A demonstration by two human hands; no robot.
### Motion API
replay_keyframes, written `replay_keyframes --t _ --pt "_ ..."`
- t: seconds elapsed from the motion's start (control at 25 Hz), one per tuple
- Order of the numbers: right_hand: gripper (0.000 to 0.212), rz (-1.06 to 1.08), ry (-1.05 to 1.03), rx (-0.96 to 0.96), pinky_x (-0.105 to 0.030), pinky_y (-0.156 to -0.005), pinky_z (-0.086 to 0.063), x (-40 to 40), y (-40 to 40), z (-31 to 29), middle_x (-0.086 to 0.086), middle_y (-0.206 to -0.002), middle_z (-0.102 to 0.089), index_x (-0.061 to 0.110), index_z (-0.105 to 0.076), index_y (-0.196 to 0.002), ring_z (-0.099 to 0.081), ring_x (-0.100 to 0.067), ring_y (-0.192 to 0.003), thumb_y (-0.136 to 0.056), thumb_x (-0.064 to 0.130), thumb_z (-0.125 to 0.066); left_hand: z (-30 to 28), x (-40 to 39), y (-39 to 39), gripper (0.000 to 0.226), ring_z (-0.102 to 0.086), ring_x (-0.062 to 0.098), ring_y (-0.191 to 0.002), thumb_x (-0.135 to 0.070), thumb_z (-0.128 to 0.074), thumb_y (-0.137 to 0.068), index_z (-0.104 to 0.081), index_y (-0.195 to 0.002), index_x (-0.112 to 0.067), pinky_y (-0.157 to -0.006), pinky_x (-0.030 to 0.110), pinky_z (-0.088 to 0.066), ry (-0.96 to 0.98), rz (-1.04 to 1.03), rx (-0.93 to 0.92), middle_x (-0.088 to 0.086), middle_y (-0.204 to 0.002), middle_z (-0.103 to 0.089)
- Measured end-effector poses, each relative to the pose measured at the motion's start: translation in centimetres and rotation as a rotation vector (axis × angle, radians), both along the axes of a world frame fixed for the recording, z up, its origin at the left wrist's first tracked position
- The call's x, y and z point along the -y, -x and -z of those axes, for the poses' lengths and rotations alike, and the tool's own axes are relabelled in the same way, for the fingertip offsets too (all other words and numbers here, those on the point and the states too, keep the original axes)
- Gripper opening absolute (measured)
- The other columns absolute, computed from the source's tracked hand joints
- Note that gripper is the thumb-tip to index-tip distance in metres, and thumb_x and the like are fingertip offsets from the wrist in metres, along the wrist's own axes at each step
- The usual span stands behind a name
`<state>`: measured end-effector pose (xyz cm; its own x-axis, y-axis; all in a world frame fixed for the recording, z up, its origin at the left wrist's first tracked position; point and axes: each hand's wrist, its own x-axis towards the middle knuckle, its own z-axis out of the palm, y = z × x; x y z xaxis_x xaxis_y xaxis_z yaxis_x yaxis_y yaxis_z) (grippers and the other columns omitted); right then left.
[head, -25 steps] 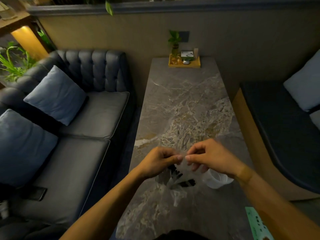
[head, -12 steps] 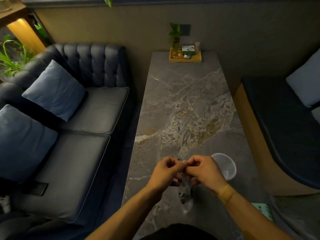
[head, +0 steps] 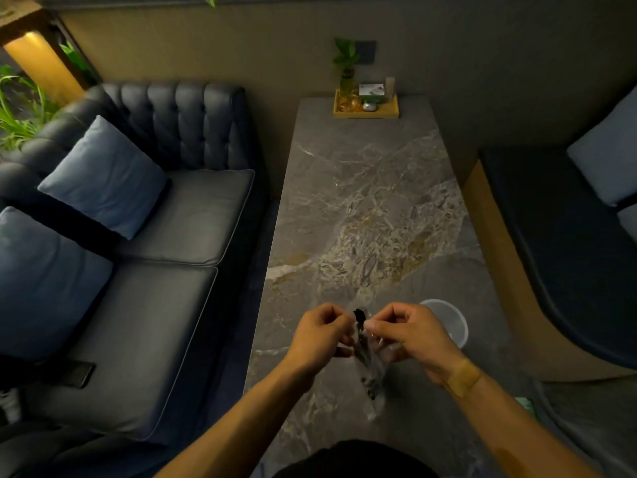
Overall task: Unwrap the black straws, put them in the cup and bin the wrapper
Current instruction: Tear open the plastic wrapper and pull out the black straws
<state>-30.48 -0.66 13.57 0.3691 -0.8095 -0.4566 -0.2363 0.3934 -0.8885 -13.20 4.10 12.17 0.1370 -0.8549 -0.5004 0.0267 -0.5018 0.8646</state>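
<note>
From the head camera we look down on a long marbled counter (head: 365,208), and we take the clear plastic cup (head: 448,320) as our landmark; it stands on the counter near the right edge, upright with its open mouth toward us. Just to the left of the cup our right hand (head: 410,334) is curled, its fingers (head: 374,324) pinched together on the top of a clear wrapper (head: 370,374). Further left of the cup, on the other side of the wrapper, our left hand (head: 319,334) mirrors it, fingers closed on the same top edge, so the two hands grip the wrapper between them just above the counter. The black straws (head: 359,317) poke out of the wrapper's top between the two hands, a short dark tuft; more dark bits show through the film lower down, where the wrapper hangs toward us. A tan plaster (head: 463,377) crosses the right wrist, on the near side of the cup. Far beyond the cup, at the counter's far end against the wall, sits a small yellow tray (head: 365,113) with a plant in a glass vase (head: 346,75). Well to the left of the cup, past the counter's edge, is a dark tufted sofa (head: 165,236) with blue cushions (head: 103,175).
</note>
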Motion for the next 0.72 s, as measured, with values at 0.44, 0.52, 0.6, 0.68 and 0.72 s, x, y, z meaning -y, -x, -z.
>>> replay_keyframes --t 0.44,0.52,0.6,0.68,0.72 --pt "0.018 -0.090 0.660 -0.669 -0.036 -0.056 -0.056 2.4 2.9 -1.0 0.011 -0.060 -0.066 0.027 -0.064 -0.066 -0.063 -0.006 -0.062 -0.073 0.037 -0.078 -2.8 0.4 -5.2 0.009 -0.066 0.015 -0.065 -0.023 -0.062 -0.083 -0.069 -0.079 -0.019 -0.065 0.042 -0.059 0.132 0.322 0.653 -0.005 -0.068 -0.068" --pt "0.016 -0.142 0.680 -0.705 -0.036 -0.060 -0.056 2.6 2.8 -2.0 0.013 -0.066 -0.066 0.029 -0.065 -0.072 -0.064 -0.005 -0.067 -0.074 0.039 -0.077 -3.6 0.6 -5.1 0.010 -0.069 0.016 -0.067 -0.024 -0.062 -0.085 -0.068 -0.079 -0.021 -0.064 0.041 -0.060 0.122 0.311 0.629 -0.002 -0.071 -0.070" --pt "0.017 -0.201 0.628 -0.675 -0.036 -0.069 -0.056 2.9 3.0 -3.0 0.014 -0.079 -0.066 0.033 -0.067 -0.085 -0.064 -0.008 -0.078 -0.074 0.038 -0.077 -4.0 0.6 -4.6 0.011 -0.069 0.013 -0.065 -0.022 -0.061 -0.088 -0.068 -0.082 -0.017 -0.060 0.036 -0.061 0.080 0.242 0.472 0.003 -0.074 -0.070" --pt "0.025 -0.170 0.700 -0.584 -0.033 -0.068 -0.055 2.6 2.7 -4.3 0.016 -0.089 -0.061 0.036 -0.064 -0.093 -0.061 -0.007 -0.081 -0.073 0.045 -0.076 -4.3 0.5 -3.8 0.012 -0.068 0.009 -0.062 -0.020 -0.059 -0.090 -0.067 -0.085 -0.012 -0.058 0.030 -0.059 0.053 0.179 0.329 0.003 -0.074 -0.069" --pt "0.024 -0.125 0.789 -0.544 -0.030 -0.063 -0.053 2.1 2.1 -5.0 0.016 -0.087 -0.060 0.035 -0.064 -0.088 -0.059 -0.006 -0.076 -0.075 0.053 -0.070 -4.4 0.5 -3.4 0.012 -0.067 0.008 -0.060 -0.019 -0.058 -0.091 -0.067 -0.086 -0.011 -0.056 0.027 -0.059 0.056 0.156 0.283 0.003 -0.073 -0.068"
